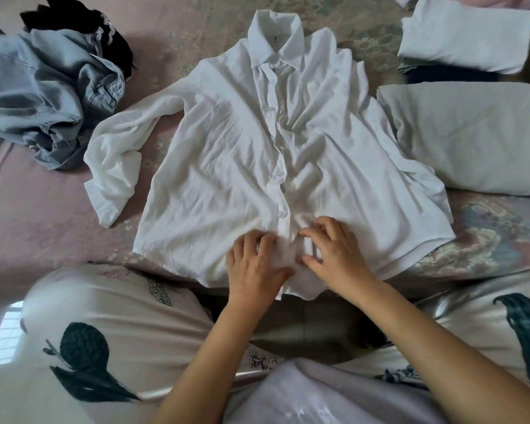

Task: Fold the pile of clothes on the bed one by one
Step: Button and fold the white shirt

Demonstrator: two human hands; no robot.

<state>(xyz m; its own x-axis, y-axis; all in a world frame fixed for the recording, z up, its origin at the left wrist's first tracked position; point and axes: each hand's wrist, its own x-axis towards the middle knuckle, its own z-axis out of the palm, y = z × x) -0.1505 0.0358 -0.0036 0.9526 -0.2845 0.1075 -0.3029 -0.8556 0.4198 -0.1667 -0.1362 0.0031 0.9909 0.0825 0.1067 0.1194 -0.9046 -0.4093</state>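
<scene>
White button-up shirt [242,154] spread face-up beyond left hand [254,264] and right hand [334,252]; both pinching the bottom placket, probably to button it.

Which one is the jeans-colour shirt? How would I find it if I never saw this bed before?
Start at the white shirt spread flat in the middle of the pink bed. Follow its loose sleeve out to the left edge of the picture, to the crumpled heap there. The denim shirt is the only pale blue thing, with black clothes behind it.
</scene>
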